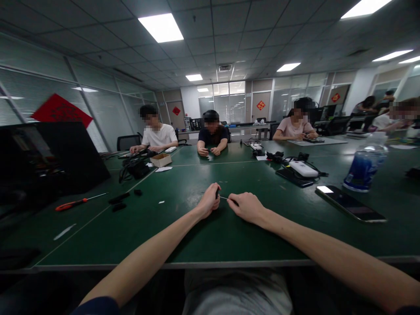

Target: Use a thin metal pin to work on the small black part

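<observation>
Both hands meet low over the middle of the green desk [183, 236], just beyond its near edge. The left hand [209, 202] is curled closed around a small black piece [217, 191], mostly hidden by the fingers; the right hand [246, 206], also closed, grips a thin metal shaft [223, 198] that bridges the gap between the hands. Left of them lie a white scrap [161, 202], several black pieces [118, 199] and an orange-and-black screwdriver [72, 204], with a pale strip [64, 232] nearer the edge. A dark monitor-like panel [68, 153] blocks the view at far left. Beyond are black cables [135, 168] and an open cardboard box [161, 160]. To the right, a smartphone [351, 204] lies near a blue-labelled plastic bottle [365, 166], and a white device [303, 168] sits among cords beside a black slab [293, 178]. Across the desk, three people sit working, the middle person [211, 133] directly opposite the hands.
</observation>
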`<state>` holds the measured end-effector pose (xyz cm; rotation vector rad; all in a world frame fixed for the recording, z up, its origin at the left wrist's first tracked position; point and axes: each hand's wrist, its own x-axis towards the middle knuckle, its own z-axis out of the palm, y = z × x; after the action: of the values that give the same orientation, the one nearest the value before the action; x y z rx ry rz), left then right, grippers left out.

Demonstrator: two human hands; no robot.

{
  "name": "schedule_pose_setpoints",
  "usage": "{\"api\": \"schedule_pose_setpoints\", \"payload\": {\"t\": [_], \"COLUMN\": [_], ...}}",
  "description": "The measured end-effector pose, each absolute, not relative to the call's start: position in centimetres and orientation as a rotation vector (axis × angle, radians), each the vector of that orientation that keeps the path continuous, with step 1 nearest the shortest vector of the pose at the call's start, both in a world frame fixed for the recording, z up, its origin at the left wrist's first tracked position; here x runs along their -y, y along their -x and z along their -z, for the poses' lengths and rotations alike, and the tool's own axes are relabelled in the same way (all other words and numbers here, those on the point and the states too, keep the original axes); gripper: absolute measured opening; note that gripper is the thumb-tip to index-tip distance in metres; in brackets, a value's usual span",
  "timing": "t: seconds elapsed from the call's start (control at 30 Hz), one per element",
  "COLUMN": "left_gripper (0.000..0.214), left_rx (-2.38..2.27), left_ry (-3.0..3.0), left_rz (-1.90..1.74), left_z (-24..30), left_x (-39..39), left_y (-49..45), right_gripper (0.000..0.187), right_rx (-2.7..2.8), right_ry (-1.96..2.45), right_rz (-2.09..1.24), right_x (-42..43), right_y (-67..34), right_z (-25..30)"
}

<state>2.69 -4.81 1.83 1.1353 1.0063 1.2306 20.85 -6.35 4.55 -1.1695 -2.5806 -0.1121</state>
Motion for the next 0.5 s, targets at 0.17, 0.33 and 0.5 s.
{"api": "schedule_pose_setpoints", "payload": {"t": [0.17,0.33,0.5], "left_gripper": [0.033,0.034,0.033], "left_rx": [-1.006,-1.03,-1.046], "left_ry": [-1.144,-1.141,-1.165], "left_rz": [-1.234,-1.225,-1.224], "left_z": [-1.86,-1.78,-1.66], "left_x": [4.78,4.58,4.57], "left_y": [-2.83,-2.84,-2.85], "right_gripper": [0.043,0.045,0.045], "right_rx": [2.555,2.554,2.57], "right_ry": [1.186,1.283,1.278], "right_rz": [0.044,0.014,-0.051], "right_x": [6.13,6.2,6.16], "right_y": [-20.71,-20.5,-20.44], "right_z": [-3.92,-3.81,-3.86]}}
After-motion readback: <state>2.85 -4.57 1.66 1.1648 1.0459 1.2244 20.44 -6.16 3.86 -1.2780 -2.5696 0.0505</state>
